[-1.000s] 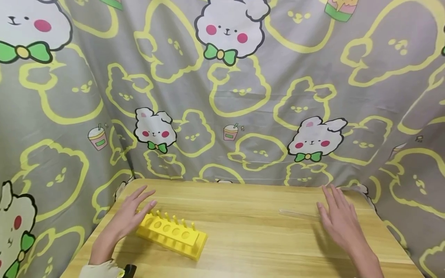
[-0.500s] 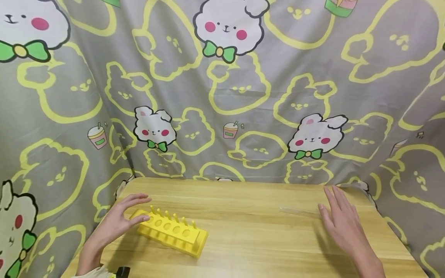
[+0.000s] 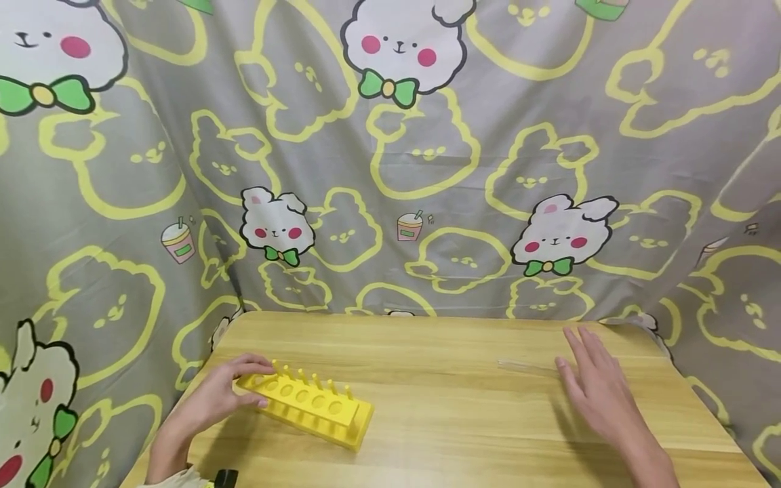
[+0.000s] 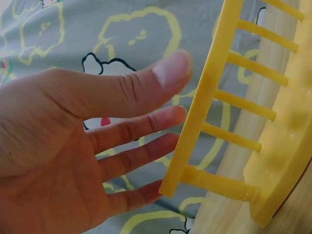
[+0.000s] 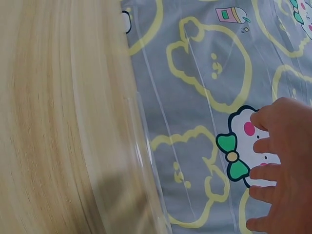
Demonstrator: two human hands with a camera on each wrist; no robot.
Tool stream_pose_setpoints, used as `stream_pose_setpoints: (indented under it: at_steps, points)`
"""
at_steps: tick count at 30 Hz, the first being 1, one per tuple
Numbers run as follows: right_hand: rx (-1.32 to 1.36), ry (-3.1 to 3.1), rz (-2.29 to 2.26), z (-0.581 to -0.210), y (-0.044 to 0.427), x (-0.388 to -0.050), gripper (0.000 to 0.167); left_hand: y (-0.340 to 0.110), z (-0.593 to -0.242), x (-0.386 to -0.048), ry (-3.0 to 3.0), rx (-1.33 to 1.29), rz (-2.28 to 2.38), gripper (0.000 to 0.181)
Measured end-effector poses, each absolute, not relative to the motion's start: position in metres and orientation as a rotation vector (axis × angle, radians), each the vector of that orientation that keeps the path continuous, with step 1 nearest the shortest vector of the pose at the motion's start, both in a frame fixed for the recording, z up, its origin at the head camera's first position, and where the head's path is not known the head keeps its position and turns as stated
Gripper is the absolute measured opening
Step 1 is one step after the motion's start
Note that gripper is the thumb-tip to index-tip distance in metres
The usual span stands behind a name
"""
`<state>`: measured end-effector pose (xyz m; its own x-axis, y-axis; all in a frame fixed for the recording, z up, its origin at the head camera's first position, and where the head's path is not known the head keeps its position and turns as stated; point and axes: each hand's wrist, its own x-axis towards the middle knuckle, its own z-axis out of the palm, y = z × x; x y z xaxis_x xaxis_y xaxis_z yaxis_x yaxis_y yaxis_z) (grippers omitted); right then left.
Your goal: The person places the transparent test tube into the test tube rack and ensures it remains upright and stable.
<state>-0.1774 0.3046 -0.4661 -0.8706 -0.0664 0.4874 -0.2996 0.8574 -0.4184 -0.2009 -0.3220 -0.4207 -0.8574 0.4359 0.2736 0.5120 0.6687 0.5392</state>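
My left hand (image 3: 210,393) is at the left end of a yellow test tube rack (image 3: 305,410). Its thumb and fingers straddle that end, spread apart. In the left wrist view the fingertips meet the edge of the rack's top plate (image 4: 200,102), and the thumb (image 4: 170,70) stands beside it; whether they press on it I cannot tell. The rack has a row of round holes with upright pegs behind. My right hand (image 3: 601,396) hovers over the table's right side, fingers extended and holding nothing. Beneath it lies a thin clear tube (image 3: 526,368), partly hidden by the hand.
The wooden table (image 3: 439,434) carries the rack on its left and the tube on its right. A grey curtain (image 3: 445,142) with cartoon rabbits hangs behind and along both sides. A black piece (image 3: 226,478) shows at the left cuff.
My left hand has lowered from above the rack's left end to around it, its fingers bending more. The right hand has hardly moved. The head view has shifted slightly.
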Motion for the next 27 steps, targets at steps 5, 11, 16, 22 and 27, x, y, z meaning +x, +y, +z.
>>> stream_pose_setpoints:
  at_steps: [5, 11, 16, 22, 27]
  points:
    - [0.293, -2.539, 0.676, -0.469, 0.302, -0.178, 0.057, -0.318, -0.422, -0.203, -2.793, -0.76, -0.913, 0.044]
    - [0.348, -2.517, 0.668, -0.472, 0.294, -0.181, 0.055, -0.318, -0.424, -0.204, -2.815, -0.745, -0.883, 0.046]
    - [0.352, -2.522, 0.69, -0.474, 0.288, -0.183, 0.056, -0.319, -0.425, -0.204, -2.832, -0.756, -0.849, 0.047]
    - [0.35, -2.541, 0.7, -0.477, 0.285, -0.181, 0.056, -0.32, -0.427, -0.202, -2.854, -0.735, -0.806, 0.044]
    - [0.343, -2.533, 0.707, -0.476, 0.285, -0.181, 0.057, -0.319, -0.427, -0.206, -2.841, -0.733, -0.837, 0.04]
